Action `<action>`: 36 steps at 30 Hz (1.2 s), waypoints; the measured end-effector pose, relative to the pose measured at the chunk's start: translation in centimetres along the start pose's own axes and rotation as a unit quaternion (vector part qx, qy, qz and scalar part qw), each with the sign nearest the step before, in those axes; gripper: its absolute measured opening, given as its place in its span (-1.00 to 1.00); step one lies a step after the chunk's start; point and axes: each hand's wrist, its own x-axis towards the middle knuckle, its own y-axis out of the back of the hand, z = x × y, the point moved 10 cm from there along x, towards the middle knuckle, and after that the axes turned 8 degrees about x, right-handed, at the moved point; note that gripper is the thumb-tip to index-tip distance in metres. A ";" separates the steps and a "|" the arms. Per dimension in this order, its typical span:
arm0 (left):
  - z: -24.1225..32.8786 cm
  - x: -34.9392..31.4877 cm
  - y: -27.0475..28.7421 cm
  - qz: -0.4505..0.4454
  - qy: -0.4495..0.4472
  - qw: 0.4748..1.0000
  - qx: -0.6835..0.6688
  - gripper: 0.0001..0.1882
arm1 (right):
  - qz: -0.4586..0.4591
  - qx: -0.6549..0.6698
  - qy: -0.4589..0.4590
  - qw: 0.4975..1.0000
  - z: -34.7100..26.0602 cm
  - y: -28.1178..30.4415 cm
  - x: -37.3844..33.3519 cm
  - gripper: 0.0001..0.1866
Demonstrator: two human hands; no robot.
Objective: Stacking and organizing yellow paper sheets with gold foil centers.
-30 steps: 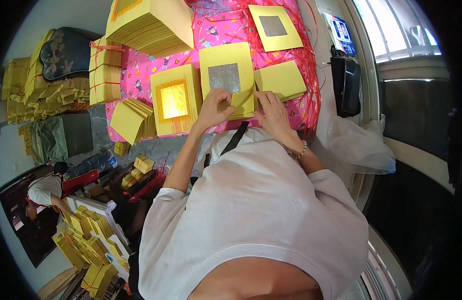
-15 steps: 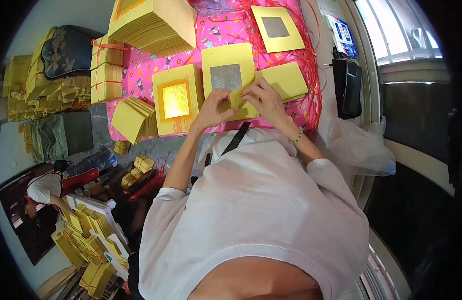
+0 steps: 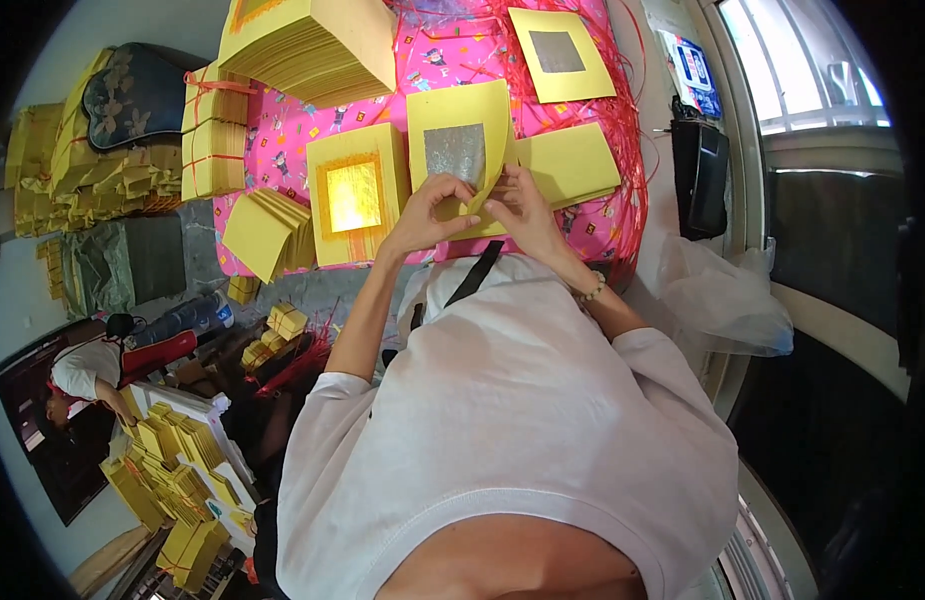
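Note:
In front of me lies a yellow paper sheet [image 3: 457, 103] with a silver square in its middle, its right side curled up. My left hand [image 3: 432, 214] is closed, thumb and fingers pinching the sheet's lower edge. At the raised right edge, my right hand [image 3: 527, 212] is closed on the paper, the fingertips of both hands close together. Touching distance to the left is a thick yellow paper stack [image 3: 392, 170] topped with a gold square. Partly behind my right hand sits a pile of folded yellow paper [image 3: 574, 165].
A pink patterned cloth [image 3: 442, 60] covers the table. Red plastic strings [image 3: 627, 190] lie along its right edge. A tall paper stack [image 3: 317, 60], tied bundles [image 3: 214, 140], folded sheets [image 3: 262, 232] and a silver-squared sheet [image 3: 559, 55] surround me. A co-worker [image 3: 82, 370] handles paper at lower left.
The sheet's right edge has risen and now stands more upright in a curl. My right hand has shifted slightly left, with its fingers turned upward along the paper.

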 end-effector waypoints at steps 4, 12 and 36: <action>0.3 0.1 0.1 -0.001 -0.012 1.000 -0.011 -0.71 | -0.004 0.020 -0.011 1.000 0.5 0.1 0.0 -0.51; -0.2 0.2 -0.2 -0.001 -0.012 1.000 -0.008 -0.71 | -0.003 0.040 -0.022 0.999 0.8 0.2 -0.1 -0.53; 1.4 0.1 -0.4 0.041 -0.044 0.993 0.104 -0.62 | -0.065 -0.371 0.171 0.910 -6.0 -0.2 1.5 -0.53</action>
